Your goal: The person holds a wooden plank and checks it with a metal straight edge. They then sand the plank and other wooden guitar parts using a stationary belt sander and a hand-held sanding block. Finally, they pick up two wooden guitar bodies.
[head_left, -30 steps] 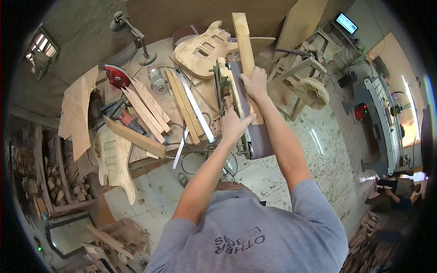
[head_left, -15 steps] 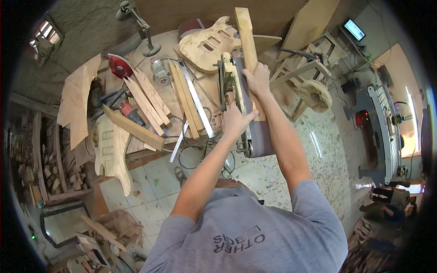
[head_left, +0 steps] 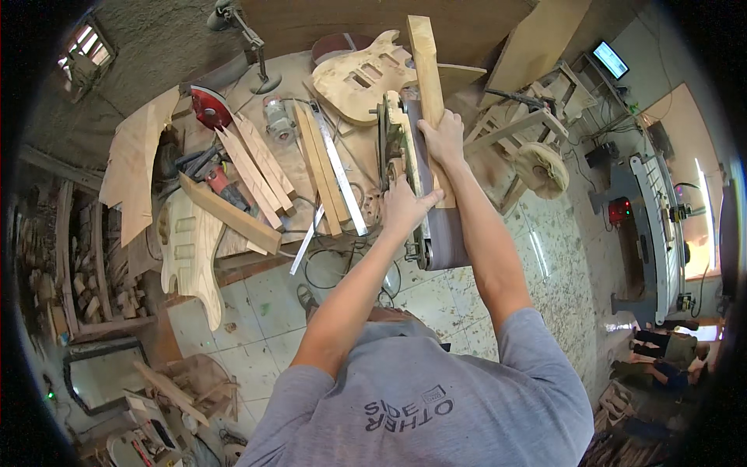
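A long pale wood piece (head_left: 424, 62), shaped like a guitar neck blank, lies lengthwise against the purple-brown belt of a belt sander (head_left: 447, 243). My right hand (head_left: 443, 140) is closed around the middle of the wood, thumb toward the sander. Lower down, my left hand (head_left: 403, 208) has its fingers curled over the sander's narrow frame. Its thumb reaches across to the wood's near end. The wood's underside and part of the belt are hidden beneath it and my right forearm.
A guitar body (head_left: 362, 78) lies behind the sander; another (head_left: 191, 261) overhangs the bench's left edge. Wood strips (head_left: 319, 171), a metal straightedge (head_left: 338, 171), a red iron (head_left: 208, 107) and a router (head_left: 278, 118) crowd the bench. A wooden frame (head_left: 510, 140) stands right.
My view has shifted slightly, so the bench and room sit a little differently. Both hands keep their holds on the sander and wood, with hardly any visible movement.
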Demonstrator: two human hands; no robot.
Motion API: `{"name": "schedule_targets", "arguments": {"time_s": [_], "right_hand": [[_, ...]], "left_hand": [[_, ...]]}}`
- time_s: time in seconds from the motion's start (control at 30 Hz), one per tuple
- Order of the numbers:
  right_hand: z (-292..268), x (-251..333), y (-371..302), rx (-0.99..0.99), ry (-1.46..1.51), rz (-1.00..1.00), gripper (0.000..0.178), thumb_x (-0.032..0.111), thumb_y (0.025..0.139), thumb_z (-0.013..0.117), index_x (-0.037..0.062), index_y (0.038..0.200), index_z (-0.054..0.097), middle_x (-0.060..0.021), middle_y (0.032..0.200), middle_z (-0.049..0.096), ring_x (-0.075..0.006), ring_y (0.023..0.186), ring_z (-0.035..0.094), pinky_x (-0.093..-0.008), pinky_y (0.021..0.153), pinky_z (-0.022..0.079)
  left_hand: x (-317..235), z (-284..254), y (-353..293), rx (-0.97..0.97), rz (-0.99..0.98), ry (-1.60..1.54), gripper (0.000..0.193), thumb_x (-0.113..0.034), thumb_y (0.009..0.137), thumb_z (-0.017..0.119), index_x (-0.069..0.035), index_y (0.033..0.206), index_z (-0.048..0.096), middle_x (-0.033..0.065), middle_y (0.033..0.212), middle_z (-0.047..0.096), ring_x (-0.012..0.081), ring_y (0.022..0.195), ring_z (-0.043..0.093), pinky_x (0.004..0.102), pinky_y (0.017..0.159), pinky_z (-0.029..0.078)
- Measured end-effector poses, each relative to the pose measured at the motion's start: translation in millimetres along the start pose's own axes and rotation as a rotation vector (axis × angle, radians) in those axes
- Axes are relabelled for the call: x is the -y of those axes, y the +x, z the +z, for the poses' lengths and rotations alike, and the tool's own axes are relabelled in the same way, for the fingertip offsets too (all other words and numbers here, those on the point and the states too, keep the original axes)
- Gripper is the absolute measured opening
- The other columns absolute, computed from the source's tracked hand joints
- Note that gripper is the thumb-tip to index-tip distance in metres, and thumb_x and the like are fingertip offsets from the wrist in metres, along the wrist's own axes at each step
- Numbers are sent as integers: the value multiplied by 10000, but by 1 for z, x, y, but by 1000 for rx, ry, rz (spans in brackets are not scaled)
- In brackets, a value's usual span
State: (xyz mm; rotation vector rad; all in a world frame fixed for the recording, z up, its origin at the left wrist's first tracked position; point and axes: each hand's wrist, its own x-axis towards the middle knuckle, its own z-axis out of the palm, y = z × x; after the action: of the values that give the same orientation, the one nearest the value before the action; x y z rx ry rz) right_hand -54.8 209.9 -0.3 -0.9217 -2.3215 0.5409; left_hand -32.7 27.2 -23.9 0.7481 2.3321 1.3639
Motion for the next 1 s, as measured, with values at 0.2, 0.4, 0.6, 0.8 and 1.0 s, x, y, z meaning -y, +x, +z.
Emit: {"name": "schedule_targets", "arguments": {"time_s": [0.2,0.4,0.6,0.8,1.0], "right_hand": [[3,-2,-1,-20,16,-5,620,383,776,713,-112,1123,579,-320,1117,574,-454,1077,533,-499,978,432],[3,3,-1,-44,-42,13,618,386,782,717,-113,1122,582,-313,1120,577,-451,1080,536,-505,982,428],[3,5,-2,0,-27,7,625,378,792,727,-117,1140,569,-311,1149,565,-457,1091,532,-518,994,423],[1,4,-1,2,-2,-22,605,367,788,724,-102,1143,582,-309,1144,566,-457,1091,530,-512,993,421],[-1,4,-3,18,2,-6,596,361,785,718,-98,1141,587,-307,1132,573,-451,1104,522,-508,992,418]], "left_hand": [[-1,0,-1,28,-16,-33,694,-510,709,798,16,1129,630,235,1048,701,373,1014,677,444,897,503],[6,1,-1,5,-29,-24,706,-508,713,796,24,1147,631,233,1063,700,370,1021,675,441,905,501],[7,3,2,4,-7,12,701,-516,730,780,25,1150,634,242,1101,686,381,1056,658,448,915,499],[9,9,0,-32,15,31,710,-523,732,776,32,1150,630,257,1103,672,400,1063,644,468,928,493],[3,4,-3,-7,12,5,790,-553,724,778,56,1193,596,278,1149,649,423,1105,617,472,957,480]]}}
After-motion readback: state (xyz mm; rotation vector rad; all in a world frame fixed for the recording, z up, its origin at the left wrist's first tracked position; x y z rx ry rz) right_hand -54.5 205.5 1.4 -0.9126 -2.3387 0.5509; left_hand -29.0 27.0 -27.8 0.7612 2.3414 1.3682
